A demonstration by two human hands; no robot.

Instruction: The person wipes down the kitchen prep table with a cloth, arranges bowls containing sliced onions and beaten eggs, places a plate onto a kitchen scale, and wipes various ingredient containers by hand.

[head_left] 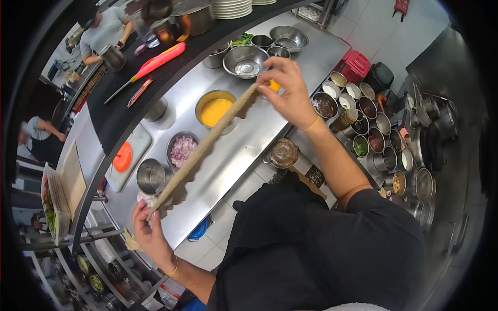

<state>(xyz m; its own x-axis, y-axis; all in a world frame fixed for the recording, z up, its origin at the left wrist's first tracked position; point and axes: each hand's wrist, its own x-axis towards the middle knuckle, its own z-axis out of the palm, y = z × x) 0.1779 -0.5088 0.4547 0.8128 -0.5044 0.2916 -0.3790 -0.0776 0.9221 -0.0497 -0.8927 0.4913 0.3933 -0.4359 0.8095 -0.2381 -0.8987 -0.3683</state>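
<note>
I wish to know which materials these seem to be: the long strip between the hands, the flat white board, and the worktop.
Long strip: probably cloth, matte; dull tan surface, wavy darker underside, though paper is possible.
White board: likely plastic, satin; evenly pale, a rounded corner.
Worktop: sheet metal, likely stainless steel, smooth; grey with bright glare.

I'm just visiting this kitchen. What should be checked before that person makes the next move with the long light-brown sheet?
1. Left hand gripping the long, thin, light-brown sheet at its lower end in the picture: ok.
2. Right hand gripping the sheet's other end: ok.
3. Sheet not touching the round steel bowl of yellow contents: cannot tell; it passes across the view of the bowl.
4. Chopped purple-and-white onions covered: not ok; they sit open.
5. Metal tool with a bright pink-red handle away from both hands: ok; it lies on the black ledge.
</note>
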